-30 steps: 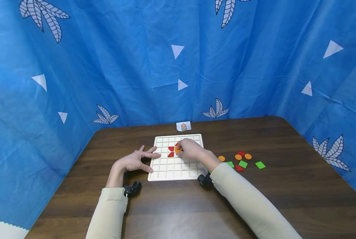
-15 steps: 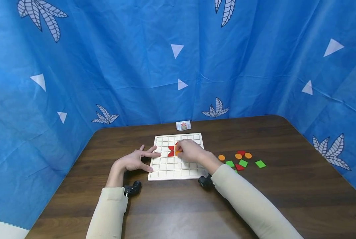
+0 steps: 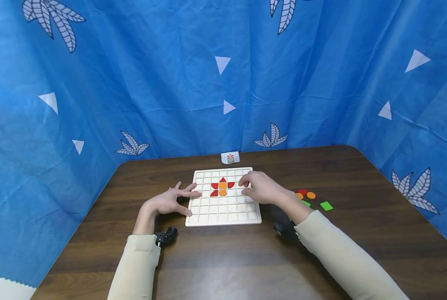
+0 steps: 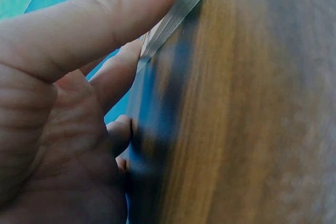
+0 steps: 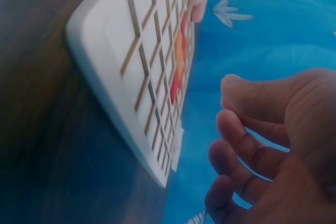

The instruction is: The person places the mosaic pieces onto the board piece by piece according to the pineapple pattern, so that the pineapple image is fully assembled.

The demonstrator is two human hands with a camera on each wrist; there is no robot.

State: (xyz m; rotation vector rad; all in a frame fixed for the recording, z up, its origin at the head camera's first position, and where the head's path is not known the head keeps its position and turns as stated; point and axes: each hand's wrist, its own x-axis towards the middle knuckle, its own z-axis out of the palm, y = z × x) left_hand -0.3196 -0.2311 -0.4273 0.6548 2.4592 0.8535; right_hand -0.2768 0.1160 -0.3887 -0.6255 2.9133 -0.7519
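Observation:
A white grid board (image 3: 208,212) lies on the table. Fingers spread, my left hand (image 3: 168,201) rests on its left edge; the left wrist view has the thumb (image 4: 121,19) against the rim. On the grid, red pieces (image 3: 214,193) and a red triangle (image 3: 223,180) surround an orange square (image 3: 223,186), with an orange disc (image 3: 223,192) just below the square. My right hand (image 3: 262,188) is over the board's right edge, fingers loosely bent. In the right wrist view nothing shows between its thumb and fingertips (image 5: 229,124).
Right of the board lie loose orange discs (image 3: 311,195), a red piece (image 3: 302,191) and green squares (image 3: 326,206), partly hidden by the right forearm. A small picture card (image 3: 230,157) lies behind the board on the dark wooden table (image 3: 216,258). A blue curtain (image 3: 193,83) hangs behind.
My right hand has let go of an orange piece on the grid and moved right, uncovering the orange square and a red piece. The left hand has stayed in place.

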